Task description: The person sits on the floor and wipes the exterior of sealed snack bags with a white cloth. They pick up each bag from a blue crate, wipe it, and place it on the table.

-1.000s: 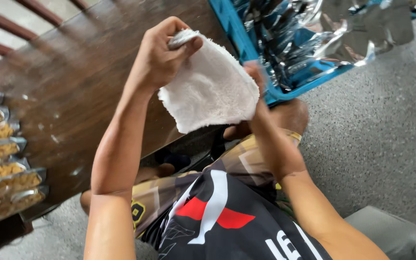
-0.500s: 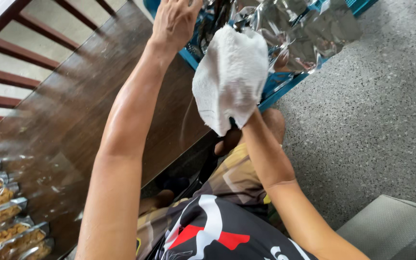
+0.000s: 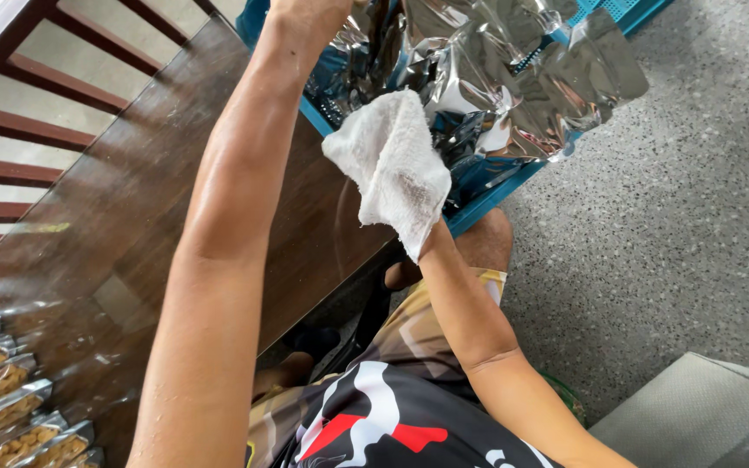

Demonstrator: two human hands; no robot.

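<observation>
A white towel [image 3: 392, 160] is draped over my right hand [image 3: 433, 249], which grips it; only the wrist shows below the cloth. It hangs over the edge of the dark wooden table [image 3: 132, 199], in front of a blue crate [image 3: 487, 195] full of silver foil bags [image 3: 513, 78]. My left arm stretches up along the table, and my left hand [image 3: 309, 10] reaches the foil bags at the frame's top edge. Its fingers are cut off from view.
Several clear packets of golden snacks [image 3: 2, 407] lie on the table at the lower left. A red-brown wooden railing [image 3: 36, 95] runs behind the table. Grey speckled floor [image 3: 669, 243] spreads to the right, with a grey cushion [image 3: 704, 416] at the lower right.
My left hand has let go of the towel and reached up to the foil bags in the crate. The towel now hangs from my right hand alone.
</observation>
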